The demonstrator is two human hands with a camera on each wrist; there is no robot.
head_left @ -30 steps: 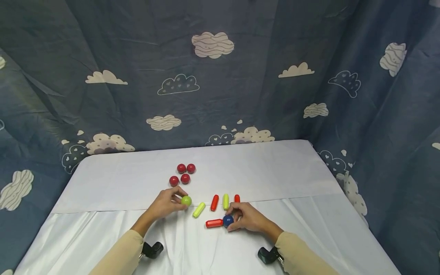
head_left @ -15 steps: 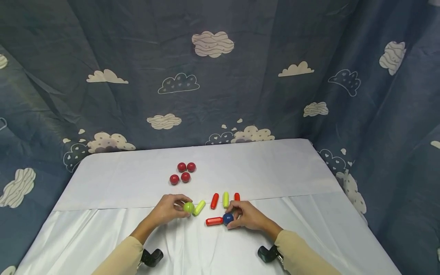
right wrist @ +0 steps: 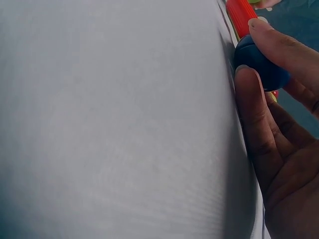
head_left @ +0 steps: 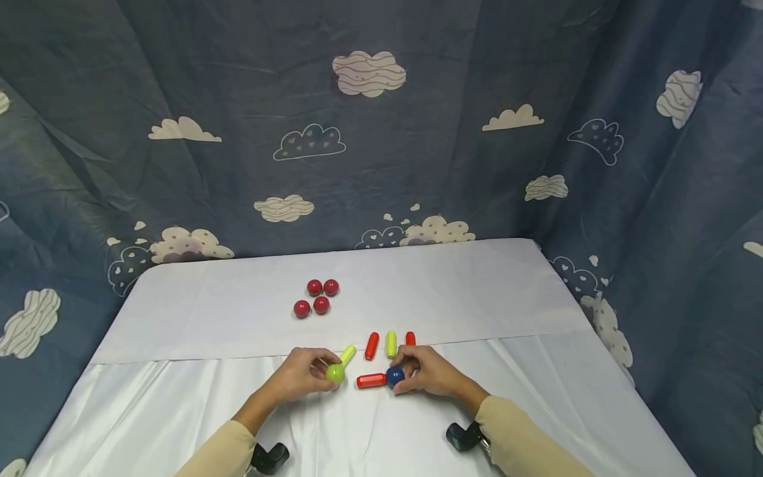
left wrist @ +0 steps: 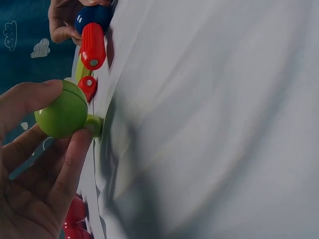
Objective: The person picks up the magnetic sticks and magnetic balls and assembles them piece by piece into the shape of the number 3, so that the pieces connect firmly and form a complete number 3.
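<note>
My left hand (head_left: 303,375) pinches a green ball (head_left: 335,373) between thumb and fingers, as the left wrist view also shows with the ball (left wrist: 62,110). Just behind it lies a yellow-green rod (head_left: 348,355); whether the two touch I cannot tell. My right hand (head_left: 434,372) pinches a blue ball (head_left: 395,376), whose left side meets the end of a red rod (head_left: 371,380). In the right wrist view, thumb and fingers grip the blue ball (right wrist: 259,62) close to the cloth, with the red rod (right wrist: 241,18) beyond it.
Behind the hands lie another red rod (head_left: 372,346), another yellow-green rod (head_left: 391,344) and a red rod (head_left: 410,338) partly hidden by the right hand. Several red balls (head_left: 321,305) sit farther back on the white cloth (head_left: 477,291). A cloud-patterned curtain (head_left: 417,165) hangs behind.
My left hand has carried the green ball toward the right and nearer to me, to the front end of the yellow-green rod. The right hand stays on the blue ball.
</note>
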